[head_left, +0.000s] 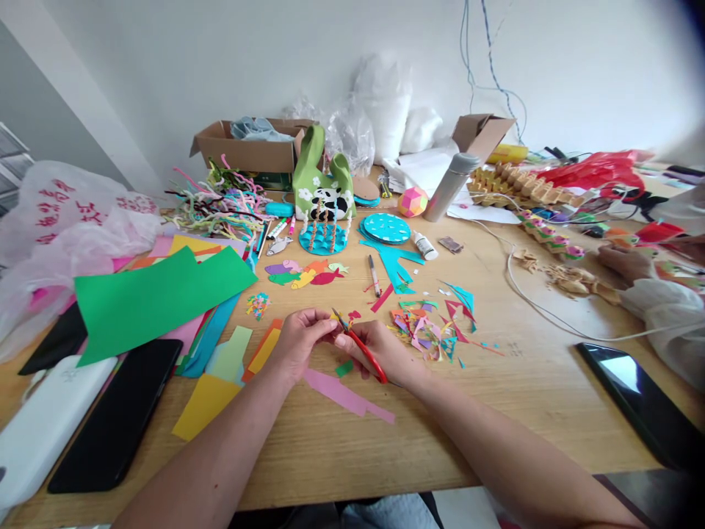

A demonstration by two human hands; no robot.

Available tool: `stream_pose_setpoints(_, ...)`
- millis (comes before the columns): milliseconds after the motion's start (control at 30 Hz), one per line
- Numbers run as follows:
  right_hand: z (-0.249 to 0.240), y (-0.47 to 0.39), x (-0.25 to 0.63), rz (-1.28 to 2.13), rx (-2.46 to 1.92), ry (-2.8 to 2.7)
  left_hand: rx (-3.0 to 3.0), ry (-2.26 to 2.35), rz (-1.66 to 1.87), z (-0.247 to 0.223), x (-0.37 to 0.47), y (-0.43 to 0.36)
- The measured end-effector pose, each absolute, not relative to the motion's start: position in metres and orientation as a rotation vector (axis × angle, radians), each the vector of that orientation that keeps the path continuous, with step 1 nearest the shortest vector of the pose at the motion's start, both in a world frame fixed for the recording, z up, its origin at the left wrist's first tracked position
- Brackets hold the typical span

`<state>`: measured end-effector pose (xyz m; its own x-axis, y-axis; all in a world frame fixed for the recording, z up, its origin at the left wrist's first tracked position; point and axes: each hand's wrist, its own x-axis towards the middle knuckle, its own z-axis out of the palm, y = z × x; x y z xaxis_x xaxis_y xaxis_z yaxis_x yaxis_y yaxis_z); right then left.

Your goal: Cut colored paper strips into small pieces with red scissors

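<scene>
My right hand (374,349) is closed on the red-handled scissors (368,354), their blades pointing up and left toward my other hand. In a pinch, my left hand (302,339) holds a small piece of yellow paper (335,316) at the blade tips; the fingers partly hide it. Beneath the hands lie a pink paper strip (344,393) and a small green paper piece (344,368). Beyond them are several colourful paper fish (302,278). A heap of paper scraps (424,327) lies right of my right hand, and a pile of tiny cut bits (258,306) sits to the left.
Coloured paper sheets (165,297) and a black phone (118,419) lie at left. Behind stand a green felt bag (324,184), blue discs (387,228), a glue bottle (425,246) and a grey flask (452,187). Another person's hand (625,263) and a second phone (633,397) are at right.
</scene>
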<state>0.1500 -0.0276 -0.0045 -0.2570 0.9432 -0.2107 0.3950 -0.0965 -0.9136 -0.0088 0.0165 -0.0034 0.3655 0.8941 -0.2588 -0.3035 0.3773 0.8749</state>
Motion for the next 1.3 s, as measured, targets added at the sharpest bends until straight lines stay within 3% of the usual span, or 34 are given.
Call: stream_pose_setpoints(1300,0.0013,-0.0285,0.1501,1.416,-1.476,-1.636,0.858,0.842,0.883,-0.0009,-0.0097,0.0165)
